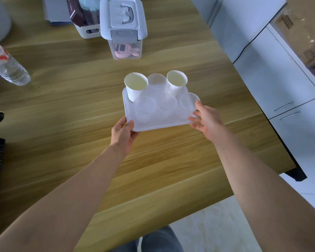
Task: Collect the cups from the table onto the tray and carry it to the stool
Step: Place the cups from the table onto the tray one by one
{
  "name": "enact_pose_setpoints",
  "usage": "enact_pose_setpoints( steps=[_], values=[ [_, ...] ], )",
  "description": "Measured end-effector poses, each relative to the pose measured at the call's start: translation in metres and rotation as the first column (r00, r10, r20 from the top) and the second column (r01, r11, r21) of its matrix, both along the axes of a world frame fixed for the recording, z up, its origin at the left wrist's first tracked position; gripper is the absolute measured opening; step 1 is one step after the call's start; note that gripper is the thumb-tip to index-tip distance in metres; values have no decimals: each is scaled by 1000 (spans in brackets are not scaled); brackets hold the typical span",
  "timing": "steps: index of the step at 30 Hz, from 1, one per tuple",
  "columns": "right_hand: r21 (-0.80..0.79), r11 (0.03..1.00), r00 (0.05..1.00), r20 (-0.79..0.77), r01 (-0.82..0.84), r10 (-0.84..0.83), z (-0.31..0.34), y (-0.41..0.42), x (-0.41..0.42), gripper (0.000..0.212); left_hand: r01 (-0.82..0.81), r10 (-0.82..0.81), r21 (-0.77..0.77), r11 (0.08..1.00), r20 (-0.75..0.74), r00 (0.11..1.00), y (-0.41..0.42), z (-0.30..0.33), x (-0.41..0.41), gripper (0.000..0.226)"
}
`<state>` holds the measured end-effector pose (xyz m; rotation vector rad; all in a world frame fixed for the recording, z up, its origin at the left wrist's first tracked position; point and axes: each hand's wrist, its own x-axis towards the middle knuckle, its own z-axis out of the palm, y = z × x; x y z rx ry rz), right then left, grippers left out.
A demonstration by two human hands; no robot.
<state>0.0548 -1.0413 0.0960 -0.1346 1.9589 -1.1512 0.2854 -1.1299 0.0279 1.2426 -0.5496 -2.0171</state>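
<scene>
A white tray (161, 125) sits over the middle of the wooden table, carrying several cups. Two white paper cups (136, 86) (176, 81) stand at its far side, and several clear plastic cups (145, 109) fill the rest. My left hand (123, 134) grips the tray's near-left corner, thumb on top of the rim. My right hand (206, 118) is at the tray's right edge, fingers spread and touching the rim beside a clear cup (189, 102). The stool is not in view.
A lidded clear storage box (124, 28) and a white basket (88, 30) stand at the far side of the table (62, 115). A plastic water bottle (7, 64) lies at the left. Grey cabinets (273, 79) line the right, past the table's edge.
</scene>
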Motion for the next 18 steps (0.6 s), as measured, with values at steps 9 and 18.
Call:
enact_pose_setpoints(
  steps=[9, 18],
  values=[
    [50, 996, 980, -180, -73, 81, 4, 10, 6, 66, -20, 20, 2, 1000, -6, 1000, -5, 5, 2, 35],
    [51, 982, 944, -273, -180, 187, -16, 30, 8, 97, -5, 5, -21, 1000, 6, 1000, -12, 7, 11, 34]
  ],
)
